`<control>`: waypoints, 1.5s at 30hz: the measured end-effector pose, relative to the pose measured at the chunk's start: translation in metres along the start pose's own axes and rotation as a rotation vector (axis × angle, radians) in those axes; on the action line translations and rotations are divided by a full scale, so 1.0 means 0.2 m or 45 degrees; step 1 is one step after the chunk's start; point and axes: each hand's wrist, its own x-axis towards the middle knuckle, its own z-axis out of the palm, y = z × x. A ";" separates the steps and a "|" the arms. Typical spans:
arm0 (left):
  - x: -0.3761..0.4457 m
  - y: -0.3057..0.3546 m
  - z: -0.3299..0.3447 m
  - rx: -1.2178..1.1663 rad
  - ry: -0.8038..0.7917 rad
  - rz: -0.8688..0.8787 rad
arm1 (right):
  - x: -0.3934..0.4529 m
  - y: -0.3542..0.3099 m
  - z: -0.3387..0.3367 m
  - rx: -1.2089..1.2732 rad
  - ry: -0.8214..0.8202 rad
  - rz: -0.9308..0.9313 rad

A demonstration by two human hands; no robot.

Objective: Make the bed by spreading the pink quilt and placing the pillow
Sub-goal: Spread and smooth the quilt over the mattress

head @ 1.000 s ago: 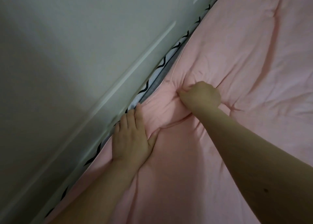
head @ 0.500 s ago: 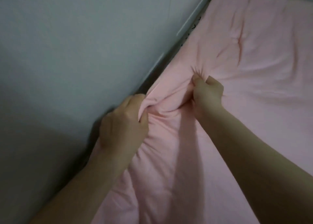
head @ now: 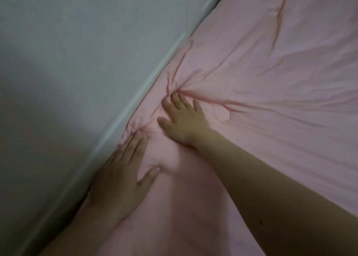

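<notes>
The pink quilt [head: 271, 104] covers the bed and fills the right and lower part of the view. Its left edge lies bunched against the wall. My left hand [head: 122, 170] lies flat on the quilt right beside the wall, fingers straight and pointing up along the edge. My right hand [head: 184, 120] presses flat on the quilt a little farther along, fingers spread, with wrinkles fanning out from its fingertips. No pillow is in view.
A pale grey wall [head: 77, 62] fills the left half. A white rail or moulding [head: 147, 85] runs diagonally along the seam where the quilt meets the wall.
Both hands let go of the bunched quilt fabric they gripped half a second ago and now lie flat on it. The patterned sheet at the wall edge is covered.
</notes>
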 end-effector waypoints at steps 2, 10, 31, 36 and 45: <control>0.02 -0.01 0.01 -0.007 -0.028 -0.024 | -0.04 0.04 -0.03 0.018 -0.034 -0.041; -0.13 0.13 -0.24 -0.058 0.071 -0.060 | -0.46 -0.01 -0.17 0.085 0.496 0.166; -1.21 -0.13 -0.29 -0.108 -0.161 -0.727 | -1.35 -0.47 0.20 0.000 0.040 0.252; -1.31 -0.13 -0.28 -0.102 -0.140 -0.584 | -1.39 -0.54 0.31 -0.052 0.216 0.356; -1.32 -0.20 -0.40 -0.007 0.586 -0.330 | -1.24 -0.75 0.12 0.237 1.048 0.199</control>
